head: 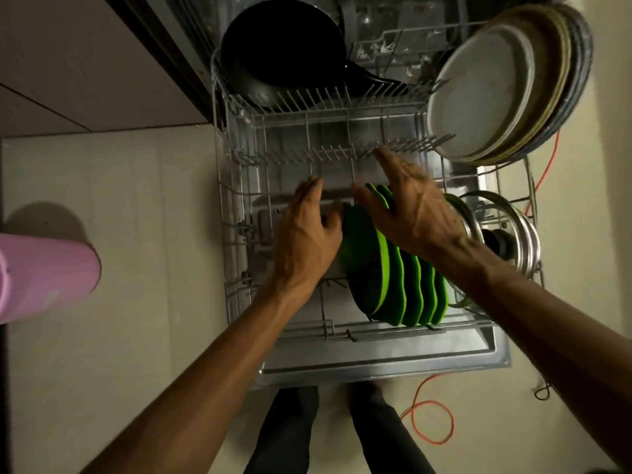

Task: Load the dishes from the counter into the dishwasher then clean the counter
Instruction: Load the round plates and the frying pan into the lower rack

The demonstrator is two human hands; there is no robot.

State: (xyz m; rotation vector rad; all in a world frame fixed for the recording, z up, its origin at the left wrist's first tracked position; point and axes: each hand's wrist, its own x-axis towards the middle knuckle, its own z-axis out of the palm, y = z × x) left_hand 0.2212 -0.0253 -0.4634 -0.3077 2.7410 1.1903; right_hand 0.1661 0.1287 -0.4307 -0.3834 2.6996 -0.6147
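Over the pulled-out lower rack, both hands work at the row of green plates standing on edge between the tines. Left hand rests against the nearest plate, fingers loosely bent, gripping nothing; right hand lies flat over the plate tops, fingers straight. Loading step, plates being seated. Pan and pale plates already racked. Next: judged, steady the row upright, then withdraw.
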